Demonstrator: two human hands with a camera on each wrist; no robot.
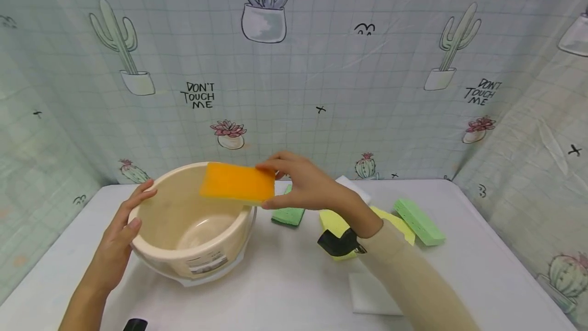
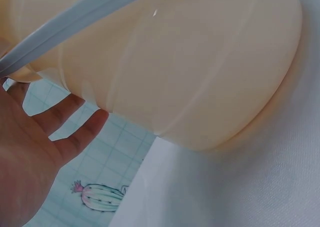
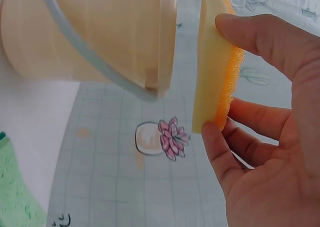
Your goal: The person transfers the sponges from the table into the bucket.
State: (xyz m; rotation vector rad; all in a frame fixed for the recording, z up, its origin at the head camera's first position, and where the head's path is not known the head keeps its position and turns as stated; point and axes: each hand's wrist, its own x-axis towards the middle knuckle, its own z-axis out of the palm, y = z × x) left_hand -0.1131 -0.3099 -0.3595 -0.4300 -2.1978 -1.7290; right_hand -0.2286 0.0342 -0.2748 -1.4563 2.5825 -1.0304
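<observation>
A cream plastic bucket stands on the left of the white table, its mouth facing up. My left hand holds it at the left rim, with fingertips against its wall in the left wrist view. Over the bucket's right rim, my right hand pinches a sponge between thumb and fingers. The sponge has an orange porous layer and a pale yellow layer, seen edge-on in the right wrist view. A grey handle hangs along the bucket's outside. Nothing shows inside the bucket.
Right of the bucket lies a green cloth. Yellow cloths sit partly under the right forearm, beside a light green sponge block. A white folded sheet lies nearer the front. A printed curtain hangs behind the table.
</observation>
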